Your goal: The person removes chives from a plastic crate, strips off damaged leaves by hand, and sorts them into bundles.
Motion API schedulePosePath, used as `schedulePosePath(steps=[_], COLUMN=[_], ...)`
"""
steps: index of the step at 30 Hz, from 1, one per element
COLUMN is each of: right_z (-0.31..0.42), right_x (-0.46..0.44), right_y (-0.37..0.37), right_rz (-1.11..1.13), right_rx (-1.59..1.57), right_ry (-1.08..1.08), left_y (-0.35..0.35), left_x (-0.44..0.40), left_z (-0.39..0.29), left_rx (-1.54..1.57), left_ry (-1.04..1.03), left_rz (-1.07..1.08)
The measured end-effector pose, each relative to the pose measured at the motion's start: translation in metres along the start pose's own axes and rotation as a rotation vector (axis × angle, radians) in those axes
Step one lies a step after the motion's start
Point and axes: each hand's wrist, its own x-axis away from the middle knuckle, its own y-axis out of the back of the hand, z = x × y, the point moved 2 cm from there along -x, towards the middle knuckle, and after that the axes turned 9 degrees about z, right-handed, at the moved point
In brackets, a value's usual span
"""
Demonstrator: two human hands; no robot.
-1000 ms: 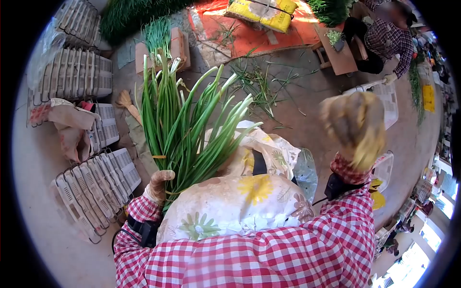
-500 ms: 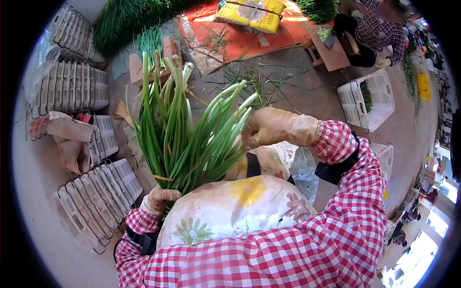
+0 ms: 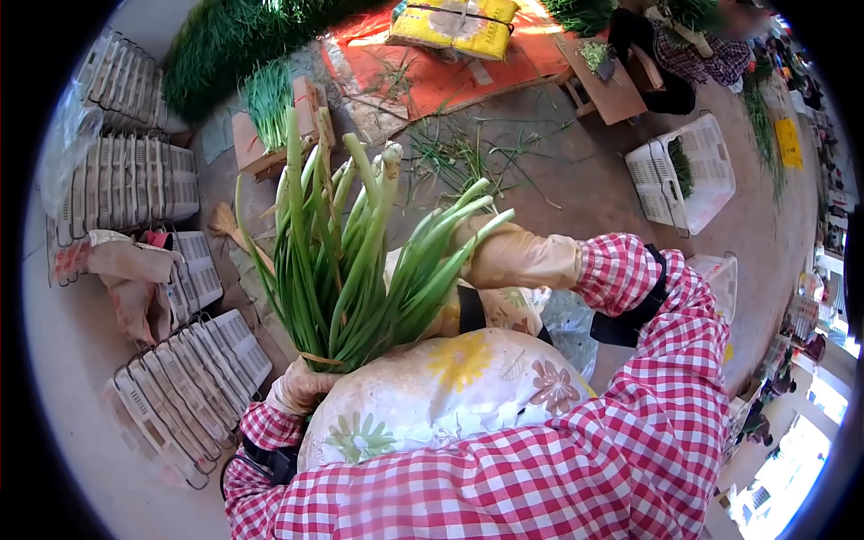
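A large bunch of green onions [image 3: 346, 279] stands upright over my lap, its pale ends fanned out at the top and a tan band near its lower part. My left hand [image 3: 301, 387], gloved, is wrapped round the bunch just below the band. On the right side of the bunch is my right hand [image 3: 499, 252], also gloved; its fingers are hidden behind the stalks. A floral apron [image 3: 450, 387] bulges beneath the bunch.
Stacked white crates [image 3: 189, 387] line the left. Ahead lie a wooden stool [image 3: 261, 153] with onions, loose greens [image 3: 459, 157] and a yellow sack [image 3: 454, 27] on an orange sheet. At right are a white crate [image 3: 711, 175] and a co-worker [image 3: 688, 54] beside a bench [image 3: 603, 81].
My right hand has come in from the far right to the bunch's right side. The bunch has spread and tilted slightly rightward in my left hand. The co-worker has lifted some greens.
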Motion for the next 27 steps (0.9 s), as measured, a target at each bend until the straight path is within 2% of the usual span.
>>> schedulePosePath(steps=[2,3,6,7,10,11,12,13,14,15,16,17,18,20,22,24,26,27], right_z=[-0.024,-0.028,-0.035,-0.038,-0.062,-0.061,-0.077,-0.086,-0.104,-0.14,-0.156,-0.186,-0.198,-0.175,-0.122,-0.046,0.001,0.009], right_x=[-0.015,-0.016,-0.021,-0.025,-0.033,-0.024,-0.026,-0.017,-0.012,-0.014,-0.005,-0.005,-0.003,-0.001,-0.002,-0.002,-0.002,-0.005], right_y=[-0.01,-0.012,-0.015,-0.013,-0.021,-0.011,-0.009,0.007,0.019,0.021,0.03,0.029,0.034,0.028,0.035,0.038,0.036,0.032], right_rz=[-0.113,-0.135,-0.403,-0.361,-0.558,-0.533,-0.544,-0.708,-0.702,-0.819,-0.756,-0.746,-0.568,-0.886,-0.648,-0.307,-0.116,-0.097], right_rx=[-0.078,0.07,0.26,0.347,0.445,0.262,0.655,0.599,0.53,0.494,0.41,0.559,0.571,0.729,-0.249,-0.927,-0.904,-0.818], right_ry=[0.077,0.045,0.149,0.117,0.317,0.201,0.133,0.092,-0.06,-0.117,-0.284,-0.45,-0.639,-0.56,-0.236,-0.186,-0.13,-0.112], left_y=[0.0,0.0,-0.001,-0.001,-0.001,-0.001,0.0,-0.001,0.0,-0.001,0.0,0.0,0.001,0.002,0.003,0.003,0.004,0.005], left_x=[-0.001,0.0,0.0,-0.001,-0.001,0.0,0.0,0.001,0.0,0.001,0.003,0.003,0.004,0.006,0.006,0.006,0.005,0.004], left_z=[-0.003,-0.003,-0.003,-0.003,-0.001,-0.001,-0.001,0.0,-0.001,0.0,0.0,0.0,0.001,0.001,0.001,-0.001,-0.003,-0.003], left_rx=[0.004,0.009,0.016,0.021,0.028,0.035,0.034,0.04,0.038,0.041,0.045,0.043,0.045,0.043,0.045,0.039,0.021,0.009], left_ry=[0.009,0.008,0.006,0.005,-0.008,-0.019,-0.029,-0.043,-0.06,-0.075,-0.09,-0.103,-0.113,-0.124,-0.125,-0.116,-0.103,-0.097], left_rz=[0.001,-0.001,0.001,0.005,0.006,0.0,-0.001,-0.004,-0.011,-0.016,-0.021,-0.024,-0.029,-0.03,-0.031,-0.023,-0.016,-0.007])
